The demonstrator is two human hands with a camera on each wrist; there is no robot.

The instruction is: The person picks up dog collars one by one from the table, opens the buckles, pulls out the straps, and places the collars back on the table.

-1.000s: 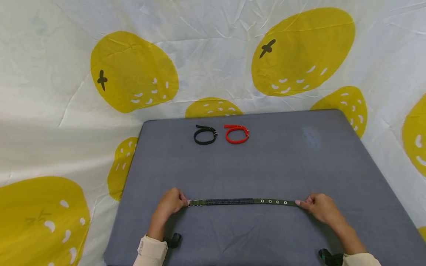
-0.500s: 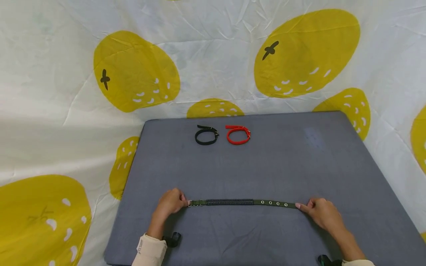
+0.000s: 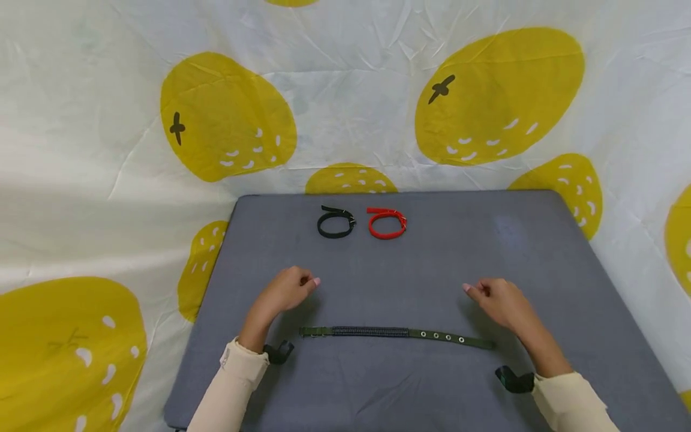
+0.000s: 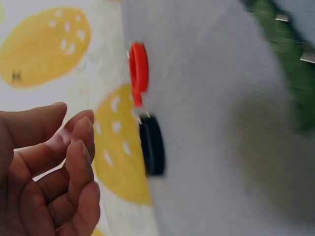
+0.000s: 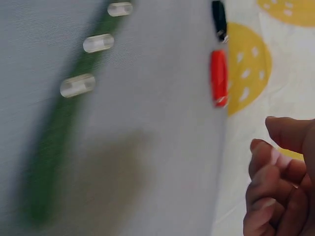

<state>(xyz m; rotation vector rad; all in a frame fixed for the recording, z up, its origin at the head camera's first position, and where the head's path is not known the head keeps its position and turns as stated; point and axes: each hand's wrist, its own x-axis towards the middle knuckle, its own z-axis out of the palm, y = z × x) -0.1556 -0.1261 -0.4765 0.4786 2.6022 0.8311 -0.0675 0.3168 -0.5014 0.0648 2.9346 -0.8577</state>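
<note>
A green collar [image 3: 370,332] with a dark woven middle, metal eyelets and a buckle end at the left lies stretched out across the grey table. My left hand [image 3: 290,289] hovers above and beyond its buckle end, fingers loosely curled, holding nothing; the left wrist view shows a gap between thumb and fingertips. Over by the eyelet end, my right hand [image 3: 499,301] is also raised and holds nothing, its thumb apart from the loosely bent fingers in the right wrist view. Farther back lie a black collar [image 3: 336,234] and a red collar [image 3: 386,236], each coiled in a loop.
The grey table [image 3: 442,264] has its far edge against a white cloth [image 3: 351,114] printed with yellow fruit. The same cloth hangs along the left and right sides. Both wrists carry small black devices [image 3: 278,352].
Both hands have let go of the green collar's ends and moved up and away from it. The collar stays on the table, its right end slightly lower in view.
</note>
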